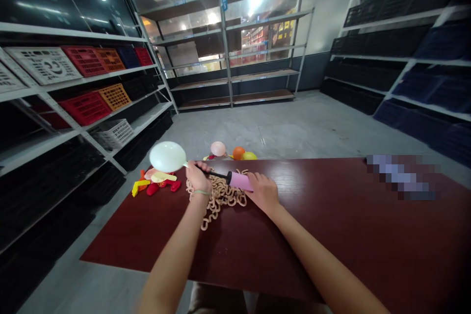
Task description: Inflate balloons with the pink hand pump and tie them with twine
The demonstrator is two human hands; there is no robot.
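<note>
Pink pump (240,181), black shaft, one: held above the dark red-brown counter (312,235); places below are given from it. Right hand (265,192): closed around the pump's barrel. Left hand (198,179): closed at the left end of the pump's shaft, by the neck of the pale balloon (168,156); exact finger hold partly hidden. Pale balloon, one, rounded out: left of the pump. Limp balloons (164,177), red, yellow, pink: left of the pump, on the counter. Beige strands (221,194), one tangled heap: beneath the pump and to its left. Round balloons (239,152), pink, orange, yellow: beyond the pump; support unclear. Step in hand, judged: inflating. Next move, judged: calls for a firm pinch on the neck, lest air escape.
</note>
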